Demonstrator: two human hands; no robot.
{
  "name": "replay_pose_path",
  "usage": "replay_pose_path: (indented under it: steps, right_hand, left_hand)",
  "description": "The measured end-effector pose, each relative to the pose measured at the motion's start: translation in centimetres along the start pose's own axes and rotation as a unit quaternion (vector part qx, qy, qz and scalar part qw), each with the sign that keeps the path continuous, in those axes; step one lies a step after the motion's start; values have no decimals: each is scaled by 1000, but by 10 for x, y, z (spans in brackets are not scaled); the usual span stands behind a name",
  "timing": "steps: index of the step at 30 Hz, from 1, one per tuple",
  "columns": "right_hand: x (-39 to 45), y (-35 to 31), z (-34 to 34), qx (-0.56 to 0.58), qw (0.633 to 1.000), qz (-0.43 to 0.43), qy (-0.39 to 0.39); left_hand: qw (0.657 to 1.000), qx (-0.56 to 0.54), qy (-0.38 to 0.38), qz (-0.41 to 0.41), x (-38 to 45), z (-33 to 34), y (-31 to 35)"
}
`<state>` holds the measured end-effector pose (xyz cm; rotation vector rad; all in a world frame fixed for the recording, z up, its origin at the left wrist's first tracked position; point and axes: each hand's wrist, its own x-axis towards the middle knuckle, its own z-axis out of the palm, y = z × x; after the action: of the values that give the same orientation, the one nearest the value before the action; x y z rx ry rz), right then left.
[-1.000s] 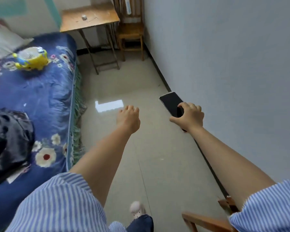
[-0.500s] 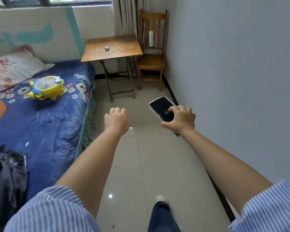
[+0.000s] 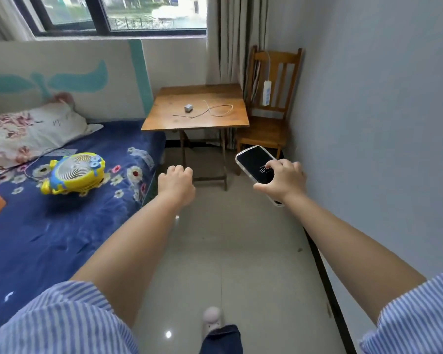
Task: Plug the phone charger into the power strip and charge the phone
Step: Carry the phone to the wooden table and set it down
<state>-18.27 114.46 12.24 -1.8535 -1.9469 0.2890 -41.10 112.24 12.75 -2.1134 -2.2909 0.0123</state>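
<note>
My right hand [image 3: 283, 181] is clamped around the phone [image 3: 256, 164], screen up and lit; my left hand [image 3: 175, 183] is loosely curled and empty. Both are over the floor, well short of the worktop [image 3: 164, 121]. I should set the phone down there first, beside the charger block [image 3: 188, 108] and its cable [image 3: 215, 111], then carry the block to the power strip [image 3: 267, 92] hanging on the chair [image 3: 289, 72] beyond.
</note>
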Motion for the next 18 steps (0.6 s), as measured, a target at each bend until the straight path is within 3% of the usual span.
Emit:
replay_pose_path:
  steps: [13, 18]
  right_hand:
    - [312, -17, 56, -19, 1000, 6, -8]
    - [435, -14, 86, -18, 1000, -11, -22]
  left_hand:
    - [998, 3, -50, 31, 328, 6, -17]
    - [999, -9, -53, 8, 441, 19, -21]
